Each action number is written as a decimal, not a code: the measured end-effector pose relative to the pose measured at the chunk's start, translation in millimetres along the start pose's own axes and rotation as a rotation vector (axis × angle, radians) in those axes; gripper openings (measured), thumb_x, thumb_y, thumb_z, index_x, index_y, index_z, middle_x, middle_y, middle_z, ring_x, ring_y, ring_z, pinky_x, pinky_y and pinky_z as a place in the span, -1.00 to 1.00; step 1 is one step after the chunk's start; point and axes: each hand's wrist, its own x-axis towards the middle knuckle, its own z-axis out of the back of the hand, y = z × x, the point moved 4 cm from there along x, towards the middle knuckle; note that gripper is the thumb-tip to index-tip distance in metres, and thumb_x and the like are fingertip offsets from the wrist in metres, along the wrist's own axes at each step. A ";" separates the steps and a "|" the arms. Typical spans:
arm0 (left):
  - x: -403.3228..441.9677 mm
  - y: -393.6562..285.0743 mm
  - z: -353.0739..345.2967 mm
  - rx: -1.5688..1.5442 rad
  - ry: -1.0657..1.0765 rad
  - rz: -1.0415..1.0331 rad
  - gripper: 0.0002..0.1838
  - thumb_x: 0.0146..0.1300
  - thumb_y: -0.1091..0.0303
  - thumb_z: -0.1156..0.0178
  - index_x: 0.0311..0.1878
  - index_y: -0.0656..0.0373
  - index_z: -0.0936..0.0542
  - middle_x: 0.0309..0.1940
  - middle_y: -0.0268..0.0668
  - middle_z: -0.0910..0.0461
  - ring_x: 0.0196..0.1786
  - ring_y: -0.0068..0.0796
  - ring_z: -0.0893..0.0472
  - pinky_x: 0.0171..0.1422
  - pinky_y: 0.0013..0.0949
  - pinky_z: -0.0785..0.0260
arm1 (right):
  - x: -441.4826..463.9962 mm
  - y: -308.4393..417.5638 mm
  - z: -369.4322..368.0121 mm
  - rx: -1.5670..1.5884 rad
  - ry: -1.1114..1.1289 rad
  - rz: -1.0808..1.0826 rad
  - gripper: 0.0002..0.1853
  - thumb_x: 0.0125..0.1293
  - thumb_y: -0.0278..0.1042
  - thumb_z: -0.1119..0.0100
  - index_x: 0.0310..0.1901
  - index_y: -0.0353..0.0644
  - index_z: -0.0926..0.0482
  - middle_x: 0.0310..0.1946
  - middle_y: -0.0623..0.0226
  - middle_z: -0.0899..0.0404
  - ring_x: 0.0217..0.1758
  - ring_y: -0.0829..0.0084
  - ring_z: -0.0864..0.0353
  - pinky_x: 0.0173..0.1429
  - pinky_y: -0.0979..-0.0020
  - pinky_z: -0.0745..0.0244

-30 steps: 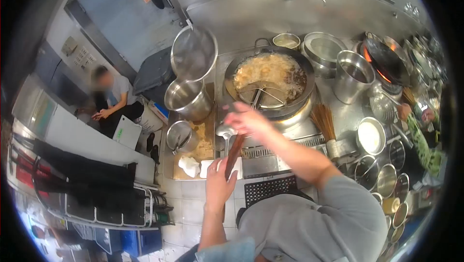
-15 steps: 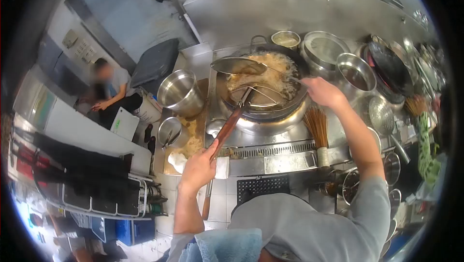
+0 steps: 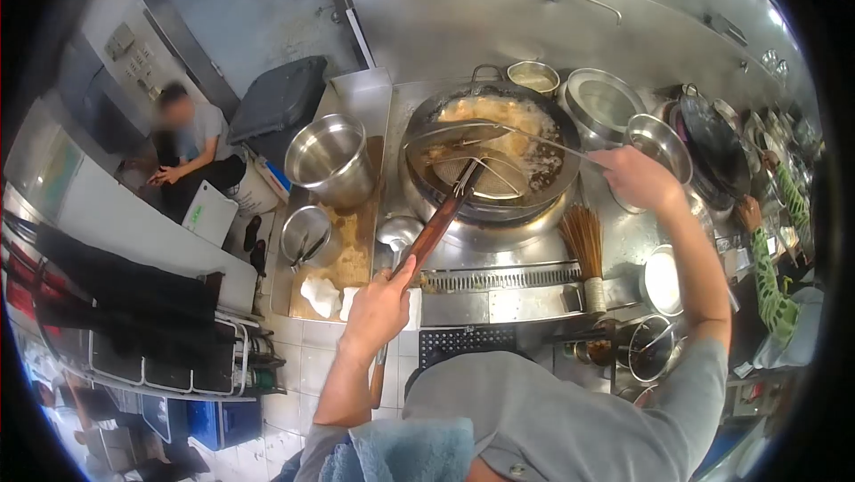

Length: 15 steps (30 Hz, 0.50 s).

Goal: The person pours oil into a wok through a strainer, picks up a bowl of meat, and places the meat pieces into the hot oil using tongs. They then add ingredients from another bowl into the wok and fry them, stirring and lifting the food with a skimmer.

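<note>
My left hand point(image 3: 378, 311) is closed around the wooden handle point(image 3: 436, 229) of a wire-mesh strainer. The strainer's basket point(image 3: 488, 178) sits at the near side of a large wok point(image 3: 411, 130). In my right hand point(image 3: 643, 178) is the long thin metal handle of a skimmer point(image 3: 450, 137), its wide head tilted over the wok, close above the strainer. Bubbling oil point(image 3: 539, 121) with pale yellowish food fills the wok's far side. What lies under the skimmer's head is hidden.
A steel pot point(image 3: 329, 162) and a smaller container with utensils point(image 3: 307, 237) stand left of the wok. A bamboo brush point(image 3: 583, 246) leans at the front right. Behind are steel bowls point(image 3: 606, 99). A co-worker's green-patterned sleeve point(image 3: 773, 291) is at right; another person point(image 3: 191, 139) sits at left.
The skimmer's head has come down and nearer to the strainer; my right hand is farther right. The view has shifted slightly. A co-worker's hands and sleeves now show more at the right.
</note>
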 end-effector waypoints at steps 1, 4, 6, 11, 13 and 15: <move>0.4 -1.6 2.0 0.017 0.017 -0.006 -0.37 0.18 0.44 -0.19 0.37 0.03 -0.37 -0.18 0.00 -0.55 -0.19 0.07 -0.61 -0.12 -0.02 -0.49 | 9.7 -2.5 -12.7 -0.015 -0.015 -0.021 -0.54 0.16 -0.61 -0.08 0.15 -0.21 -0.52 -0.21 -0.12 -0.62 -0.12 -0.09 -0.61 -0.02 0.10 -0.50; -0.1 -0.5 5.1 0.017 0.027 -0.007 -0.37 0.18 0.44 -0.19 0.38 0.04 -0.37 -0.20 0.00 -0.55 -0.21 0.07 -0.62 -0.13 -0.03 -0.50 | 17.4 -1.2 -24.1 0.048 -0.103 -0.070 -0.55 0.15 -0.62 -0.04 0.12 -0.25 -0.53 -0.24 -0.15 -0.62 -0.11 -0.10 -0.61 -0.01 0.09 -0.50; -2.8 8.4 4.4 -0.005 0.007 -0.030 -0.37 0.18 0.44 -0.18 0.38 0.04 -0.37 -0.20 0.01 -0.55 -0.24 0.08 -0.62 -0.14 -0.03 -0.50 | 13.8 -1.0 -21.7 0.098 -0.163 -0.075 -0.55 0.14 -0.62 -0.02 0.12 -0.26 -0.53 -0.24 -0.15 -0.62 -0.10 -0.10 -0.61 0.00 0.10 -0.50; -8.5 11.7 3.7 -0.004 0.025 -0.010 -0.38 0.18 0.44 -0.18 0.37 0.06 -0.37 -0.18 0.02 -0.54 -0.28 0.08 -0.62 -0.15 -0.03 -0.50 | -14.1 -1.4 8.1 0.208 -0.103 -0.254 -0.50 0.12 -0.63 -0.07 0.17 -0.23 -0.51 -0.21 -0.15 -0.61 -0.12 -0.08 -0.61 -0.01 0.18 -0.49; -7.9 10.0 3.7 -0.004 0.029 0.001 -0.38 0.18 0.44 -0.18 0.37 0.07 -0.37 -0.16 0.03 -0.53 -0.27 0.07 -0.62 -0.14 -0.03 -0.51 | -21.6 -7.7 18.8 0.106 -0.164 -0.082 -0.50 0.12 -0.64 -0.08 0.17 -0.25 -0.51 -0.18 -0.17 -0.60 -0.12 -0.06 -0.62 0.00 0.19 -0.48; -9.1 9.3 -0.5 -0.013 0.017 -0.016 -0.38 0.17 0.45 -0.18 0.36 0.09 -0.38 -0.17 0.05 -0.54 -0.29 0.07 -0.63 -0.17 -0.04 -0.52 | -27.0 -11.7 28.9 0.062 -0.136 -0.059 -0.50 0.12 -0.64 -0.10 0.16 -0.26 -0.52 -0.16 -0.18 -0.60 -0.11 -0.05 -0.62 0.01 0.19 -0.48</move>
